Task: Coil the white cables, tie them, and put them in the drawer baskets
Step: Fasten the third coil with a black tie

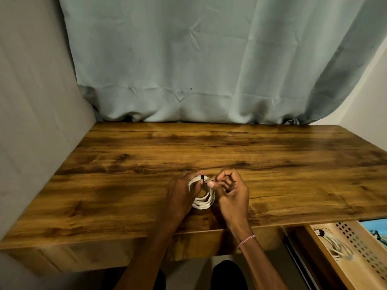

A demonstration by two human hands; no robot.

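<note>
A coiled white cable (206,200) is held just above the wooden desk (125,164), near its front edge. My left hand (181,193) grips the coil's left side, fingers curled round the loops. A thin black tie (202,177) wraps the top of the coil. My right hand (230,191) pinches the tie's free end beside the coil. In the open drawer at the lower right, a second tied white cable (335,243) lies in a beige basket (360,248) with a perforated wall.
A pale blue curtain (199,59) hangs behind the desk. Grey walls close in on the left and right. The open drawer (310,266) juts out under the desk's right front. A bluish object (377,229) lies beyond the basket.
</note>
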